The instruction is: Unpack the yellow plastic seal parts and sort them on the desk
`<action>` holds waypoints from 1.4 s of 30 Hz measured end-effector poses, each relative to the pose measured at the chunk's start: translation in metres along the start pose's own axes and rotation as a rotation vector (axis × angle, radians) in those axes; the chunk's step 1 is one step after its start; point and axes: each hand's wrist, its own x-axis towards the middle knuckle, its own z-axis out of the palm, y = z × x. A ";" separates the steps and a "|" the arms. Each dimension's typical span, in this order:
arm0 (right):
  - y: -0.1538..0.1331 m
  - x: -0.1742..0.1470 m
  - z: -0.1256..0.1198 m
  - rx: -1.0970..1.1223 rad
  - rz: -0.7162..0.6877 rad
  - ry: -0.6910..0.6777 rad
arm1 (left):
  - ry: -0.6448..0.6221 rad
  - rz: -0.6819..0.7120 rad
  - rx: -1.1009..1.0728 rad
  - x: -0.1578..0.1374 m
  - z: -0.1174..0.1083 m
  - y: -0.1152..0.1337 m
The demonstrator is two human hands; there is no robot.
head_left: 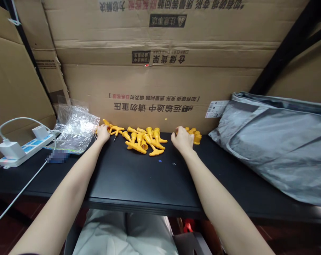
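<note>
My left hand (pixel 103 134) is closed at the left end of the yellow pieces, its fingers curled on a yellow corkscrew handle that it partly covers. Beside it lie loose yellow T-shaped corkscrew handles (pixel 116 130), with metal spirals showing. A pile of yellow corkscrews with flared sleeves (pixel 136 146) spreads between my hands. To the right, my right hand (pixel 183 140) has its fingers curled in beside a group of yellow sleeves (pixel 197 137). Its fingertips are largely hidden, so what they grip cannot be made out.
Clear plastic bags (pixel 75 124) lie at the left, near a white power strip (pixel 30 147) with chargers and cables. A large grey fabric bag (pixel 277 148) takes up the right side. A cardboard sheet (pixel 160 81) stands behind the black table (pixel 139 180). A small blue disc (pixel 160 161) lies in front.
</note>
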 end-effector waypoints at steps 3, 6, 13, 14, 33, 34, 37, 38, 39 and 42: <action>-0.008 -0.002 0.003 0.036 -0.111 -0.028 | -0.024 -0.067 0.058 0.004 0.000 0.006; -0.017 -0.007 0.005 0.075 -0.267 -0.114 | -0.052 -0.116 0.050 0.007 -0.001 0.013; -0.030 -0.014 0.015 0.005 -0.384 -0.302 | -0.040 -0.166 -0.017 0.010 -0.002 0.020; -0.029 -0.014 0.017 -0.006 -0.381 -0.340 | -0.045 -0.185 -0.035 0.010 -0.002 0.021; -0.016 -0.008 0.027 0.222 -0.255 -0.296 | -0.053 -0.184 -0.010 0.015 -0.009 0.026; -0.016 -0.008 0.027 0.258 -0.249 -0.270 | -0.013 -0.171 -0.023 0.013 -0.012 0.030; -0.020 -0.008 0.022 0.376 -0.197 -0.196 | 0.069 -0.063 -0.105 0.004 -0.021 0.051; -0.023 -0.009 0.020 0.412 -0.178 -0.176 | 0.067 -0.039 -0.142 0.000 -0.025 0.061; -0.026 -0.010 0.017 0.445 -0.171 -0.155 | 0.058 -0.011 -0.185 -0.006 -0.029 0.072; -0.038 -0.016 0.009 0.498 -0.247 -0.078 | -0.055 0.090 -0.369 -0.024 -0.040 0.104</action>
